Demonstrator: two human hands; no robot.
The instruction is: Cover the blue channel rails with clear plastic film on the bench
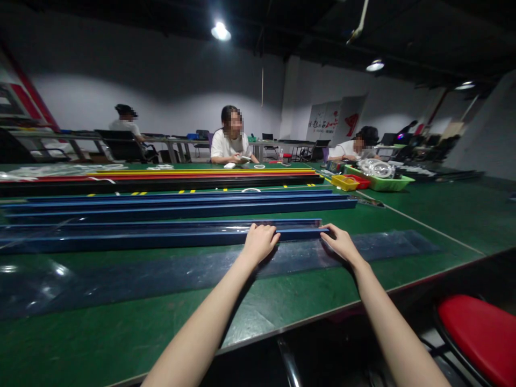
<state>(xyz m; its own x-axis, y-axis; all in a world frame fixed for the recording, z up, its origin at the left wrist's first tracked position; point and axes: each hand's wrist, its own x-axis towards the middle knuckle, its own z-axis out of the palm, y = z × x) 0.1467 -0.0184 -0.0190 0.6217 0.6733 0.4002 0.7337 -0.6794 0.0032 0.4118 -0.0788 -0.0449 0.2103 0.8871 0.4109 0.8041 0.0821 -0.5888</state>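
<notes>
With fingers of left hand (261,244) and right hand (339,244) gripping the blue U-channel (181,238) mid-frame, held it, presumably best with light, even pressure against twisting.

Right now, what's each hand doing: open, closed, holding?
Left hand: closed on the blue channel.
Right hand: part-curled at the channel's right end; grip cannot be told.

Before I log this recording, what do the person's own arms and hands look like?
The left hand and right hand are ungloved. The left forearm and right forearm are slim and bare, with no sleeve, watch or bracelet visible.
</notes>
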